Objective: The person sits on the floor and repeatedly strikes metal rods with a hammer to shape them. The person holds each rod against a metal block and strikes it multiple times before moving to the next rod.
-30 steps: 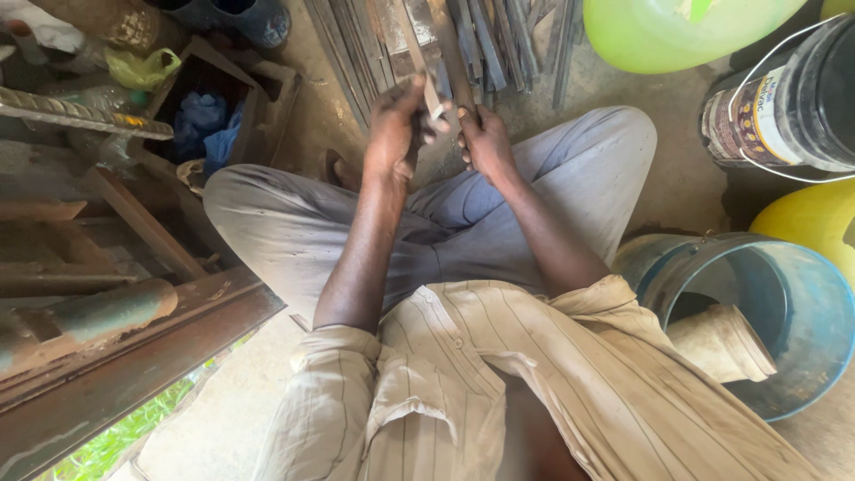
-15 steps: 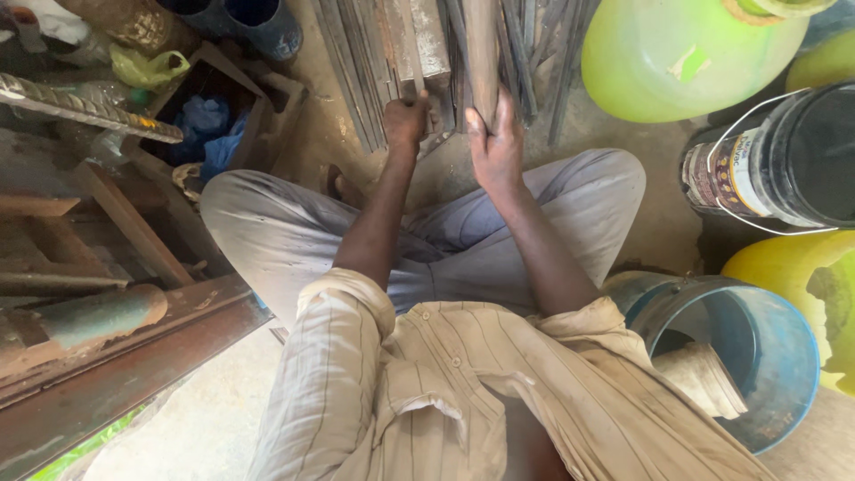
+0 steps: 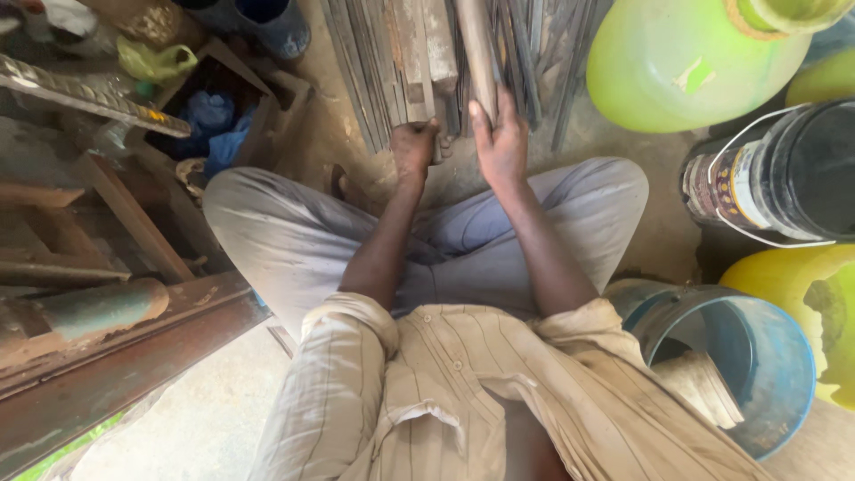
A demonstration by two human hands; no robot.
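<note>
A: What do the hands hold?

B: The left hand [image 3: 414, 147] is closed in a fist around the end of a flat rusty metal bar [image 3: 426, 62]. The right hand [image 3: 500, 142] rests with fingers wrapped on a pale round rod [image 3: 478, 53]. Both pieces belong to a stack of grey-brown metal strips [image 3: 374, 53] lying on the floor ahead of the knees.

A: How much room is there?

B: Little. A green jerrycan [image 3: 677, 71] and a black bucket [image 3: 784, 174] crowd the right; a wooden box [image 3: 267, 98] sits left; a blue bucket [image 3: 766, 356] sits by the right hip.
</note>
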